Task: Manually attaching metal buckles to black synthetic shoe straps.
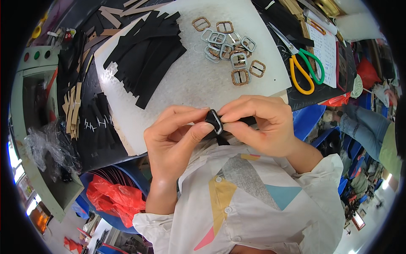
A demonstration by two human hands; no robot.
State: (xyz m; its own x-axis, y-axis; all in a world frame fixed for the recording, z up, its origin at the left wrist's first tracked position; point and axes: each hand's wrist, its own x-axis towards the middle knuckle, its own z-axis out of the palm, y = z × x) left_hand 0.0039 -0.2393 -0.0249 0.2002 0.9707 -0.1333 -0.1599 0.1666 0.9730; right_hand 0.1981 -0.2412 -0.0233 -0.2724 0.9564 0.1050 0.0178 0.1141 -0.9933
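Observation:
Close in front of my chest, both hands hold a small square buckle [217, 121] with a silvery edge and a black strap [222, 140] passing around it. The fingers of my left hand [169, 135] are closed on its left side, thumb below. My right hand [266, 122] pinches its right side, partly hiding the strap. Beyond them, a fanned pile of black strips [148, 63] lies on the white board [196, 86]. Several loose buckles [239, 60], some silvery and some brownish-gold with sparkling rims, are heaped to its right.
Scissors [302, 70] with one green and one yellow handle lie right of the board, beside a written sheet [323, 51]. At lower left stands a blue bin [141, 180] with a red plastic bag [112, 197]. Tan strips [72, 110] hang at the left; a person's legs [361, 129] show far right.

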